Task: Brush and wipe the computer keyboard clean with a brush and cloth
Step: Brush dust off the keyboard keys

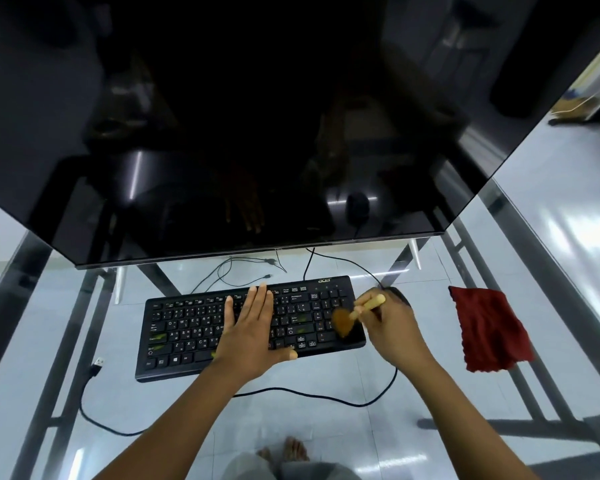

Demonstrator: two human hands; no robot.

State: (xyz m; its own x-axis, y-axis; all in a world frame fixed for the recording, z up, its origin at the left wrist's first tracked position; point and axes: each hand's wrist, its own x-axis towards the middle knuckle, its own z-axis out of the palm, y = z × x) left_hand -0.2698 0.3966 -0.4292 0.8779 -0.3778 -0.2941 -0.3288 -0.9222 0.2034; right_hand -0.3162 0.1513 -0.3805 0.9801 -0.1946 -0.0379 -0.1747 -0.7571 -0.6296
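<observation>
A black keyboard (187, 327) lies on the glass table below the monitor. My left hand (248, 327) rests flat on its middle keys with the fingers straight. My right hand (390, 323) grips a brush (355, 313) by its pale wooden handle. The brush's brown bristles touch the keys at the keyboard's right end. A dark red cloth (487, 329) lies crumpled on the glass to the right of the keyboard, apart from both hands.
A large dark monitor (222, 133) hangs over the far side of the glass table (378, 427). A black mouse (400, 294) is partly hidden behind my right hand. Cables run behind and in front of the keyboard, with a loose USB plug (97, 363) at left.
</observation>
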